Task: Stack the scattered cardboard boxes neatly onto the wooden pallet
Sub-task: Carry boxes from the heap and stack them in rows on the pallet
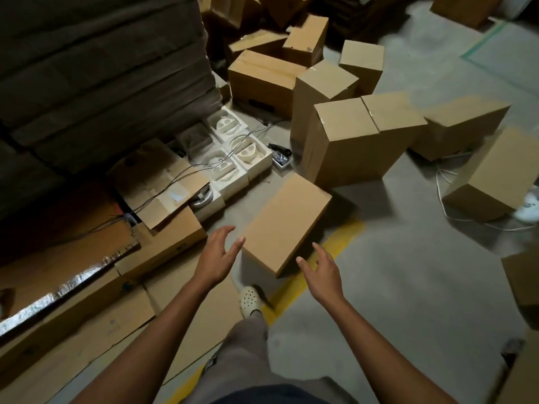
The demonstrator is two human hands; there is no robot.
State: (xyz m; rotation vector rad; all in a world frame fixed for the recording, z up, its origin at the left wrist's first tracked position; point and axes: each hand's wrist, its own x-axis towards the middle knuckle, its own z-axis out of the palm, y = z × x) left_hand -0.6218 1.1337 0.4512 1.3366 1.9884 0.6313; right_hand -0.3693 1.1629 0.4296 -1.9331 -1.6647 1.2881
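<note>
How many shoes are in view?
2: a white clog on the person's foot by the yellow floor line; a white shoe at the right edge beside a cardboard box. Others may be hidden.

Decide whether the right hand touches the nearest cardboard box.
Cannot tell. Head view: right hand thumb tip overlaps the cardboard box edge; depth unclear.

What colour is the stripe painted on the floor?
Yellow; the floor stripe shows best in the head view.
</note>
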